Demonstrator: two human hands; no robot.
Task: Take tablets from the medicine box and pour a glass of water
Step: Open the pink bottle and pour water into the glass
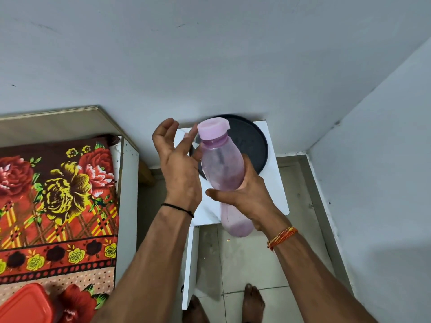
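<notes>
The right hand [247,194] grips the pink bottle [220,169] around its middle, thumb across the near side, holding it up over the small white table [277,183]. The cap [212,128] is on, and the bottle leans a little away and to the left. The left hand [177,159] is spread wide and holds nothing, fingers [190,138] just beside the cap, perhaps brushing it; from this angle I cannot tell.

So this looks like the uncapping step. To do it well, the right hand should keep a firm hold on the body without squeezing, since soft plastic may push water out once the seal breaks. The left hand needs to close fully around the cap and take it off with the bottle held more upright.

Both forearms reach forward from below, the left wrist bent back with the palm facing the bottle, the right wrist turned under its load. A dark round tray [251,145] lies on the table behind the bottle. No glass is clearly visible. A red box [25,304] sits on the flowered bedcover [58,194], well apart at lower left.
</notes>
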